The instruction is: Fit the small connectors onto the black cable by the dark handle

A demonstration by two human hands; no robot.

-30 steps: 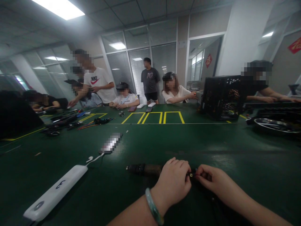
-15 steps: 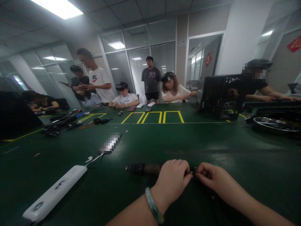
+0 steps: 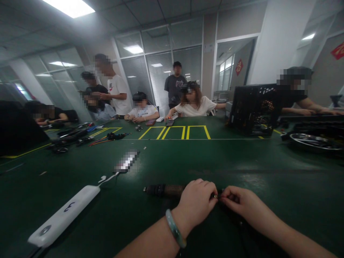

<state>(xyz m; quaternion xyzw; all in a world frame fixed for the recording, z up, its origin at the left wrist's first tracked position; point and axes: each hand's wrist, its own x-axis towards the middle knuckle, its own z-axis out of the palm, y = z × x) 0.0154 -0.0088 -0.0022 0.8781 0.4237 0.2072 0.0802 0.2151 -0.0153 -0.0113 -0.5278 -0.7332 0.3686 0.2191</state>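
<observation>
A dark, pen-shaped electric screwdriver point(image 3: 172, 190) lies across the green table in front of me, its metal tip pointing left. My left hand point(image 3: 199, 200), with a pale green bangle on the wrist, is closed over its rear part and hides that end. A small shiny metal bit point(image 3: 215, 196) shows at the left thumb and fingertips. Close against it on the right, my right hand point(image 3: 238, 200) is closed in a pinch. What sits between those right fingertips is too small and dark to make out.
A white power bank marked 3 point(image 3: 64, 215) lies left, cabled to a phone-like device point(image 3: 127, 162). Dark cables and tools point(image 3: 72, 134) lie farther left. A black computer case point(image 3: 252, 109) and a metal tray point(image 3: 317, 140) stand right. Several people are around the table.
My hands have drawn slightly closer at the fingertips, and the shiny bit sits a little farther left. Across the table, a seated person has reached an arm toward the items in front.
</observation>
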